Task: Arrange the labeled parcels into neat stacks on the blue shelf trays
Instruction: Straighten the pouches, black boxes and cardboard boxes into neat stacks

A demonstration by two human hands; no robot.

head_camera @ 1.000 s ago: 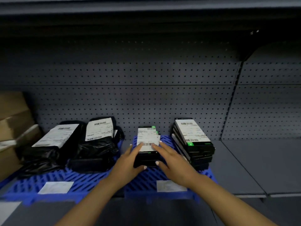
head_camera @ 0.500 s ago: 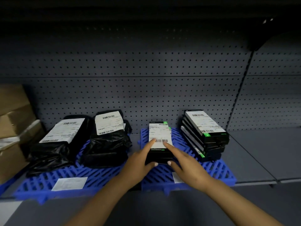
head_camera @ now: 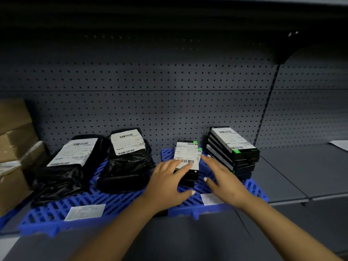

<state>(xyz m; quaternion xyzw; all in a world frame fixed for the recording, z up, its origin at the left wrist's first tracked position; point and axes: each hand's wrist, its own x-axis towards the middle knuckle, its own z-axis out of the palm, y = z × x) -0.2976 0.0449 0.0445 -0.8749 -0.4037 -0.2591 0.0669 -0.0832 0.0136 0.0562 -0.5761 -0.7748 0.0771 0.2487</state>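
Observation:
A short stack of black labeled boxes (head_camera: 188, 157) sits mid-shelf on the right blue tray (head_camera: 252, 187); its top boxes are slightly fanned. My left hand (head_camera: 167, 183) lies with straight fingers on the stack's left front corner. My right hand (head_camera: 224, 179) hovers open just right of the stack, fingers spread. A taller stack of black boxes (head_camera: 233, 149) leans at the tray's right end. Two piles of black bagged parcels (head_camera: 62, 166) (head_camera: 126, 161) with white labels rest on the left blue tray (head_camera: 47, 217).
Brown cardboard boxes (head_camera: 15, 147) fill the far left. A grey pegboard wall (head_camera: 150, 102) backs the shelf. Bare grey shelf (head_camera: 301, 172) extends to the right, with a white sheet (head_camera: 339, 144) at its edge. White slips (head_camera: 84, 211) (head_camera: 211, 198) lie on the tray fronts.
The view shifted, so everything sits a little lower and more to the left. My right hand lifted off the middle stack and moved right; the stack's top boxes now look more fanned.

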